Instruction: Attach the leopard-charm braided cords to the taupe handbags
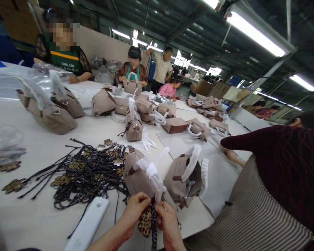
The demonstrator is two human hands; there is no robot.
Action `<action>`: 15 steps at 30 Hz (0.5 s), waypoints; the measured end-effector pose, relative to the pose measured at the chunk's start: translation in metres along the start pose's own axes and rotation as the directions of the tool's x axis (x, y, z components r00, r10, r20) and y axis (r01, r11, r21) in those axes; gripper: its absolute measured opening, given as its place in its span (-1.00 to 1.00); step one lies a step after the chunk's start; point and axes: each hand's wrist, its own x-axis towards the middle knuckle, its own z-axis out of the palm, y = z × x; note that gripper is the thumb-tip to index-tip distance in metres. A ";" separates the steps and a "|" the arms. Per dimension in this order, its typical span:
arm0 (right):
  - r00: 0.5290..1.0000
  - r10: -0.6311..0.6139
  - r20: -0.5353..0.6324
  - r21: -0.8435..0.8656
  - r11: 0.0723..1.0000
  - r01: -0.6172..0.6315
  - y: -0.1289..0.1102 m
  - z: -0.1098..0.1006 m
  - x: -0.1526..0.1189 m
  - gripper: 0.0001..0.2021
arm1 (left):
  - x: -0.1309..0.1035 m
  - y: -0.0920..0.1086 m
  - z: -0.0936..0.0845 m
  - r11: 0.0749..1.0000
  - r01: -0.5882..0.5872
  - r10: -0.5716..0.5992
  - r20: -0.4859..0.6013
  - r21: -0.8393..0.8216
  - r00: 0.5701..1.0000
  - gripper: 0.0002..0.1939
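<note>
Beside handbag, left hand [139, 209] pinching leopard-print charm [146, 221]

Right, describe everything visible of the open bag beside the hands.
The open bag looks like taupe fabric with brown leather-like trim. Two handles wrapped in white rise over its gaping mouth; something shiny shows inside. A metal ring shows at its near end. It sits on the table; whether it touches the neighbouring bag is unclear.
</note>
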 end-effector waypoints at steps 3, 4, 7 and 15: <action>1.000 -0.017 0.019 -0.020 1.000 0.017 -0.002 0.003 -0.005 -0.66 | 0.006 0.001 0.003 0.999 0.015 -0.014 0.009 -0.047 1.000 -0.74; 0.999 -0.028 0.019 -0.030 0.999 0.029 -0.002 0.005 -0.007 -0.66 | 0.007 0.001 0.003 0.998 0.025 -0.024 0.015 -0.062 1.000 -0.73; 0.996 -0.084 -0.014 -0.056 0.995 0.083 0.000 0.012 -0.010 -0.70 | 0.008 0.001 0.002 0.994 0.051 -0.049 0.032 -0.091 0.998 -0.70; 0.975 -0.220 -0.037 -0.184 0.960 0.210 -0.009 -0.006 -0.003 -0.89 | 0.015 0.002 -0.004 1.000 0.005 -0.002 0.092 -0.029 0.996 -0.66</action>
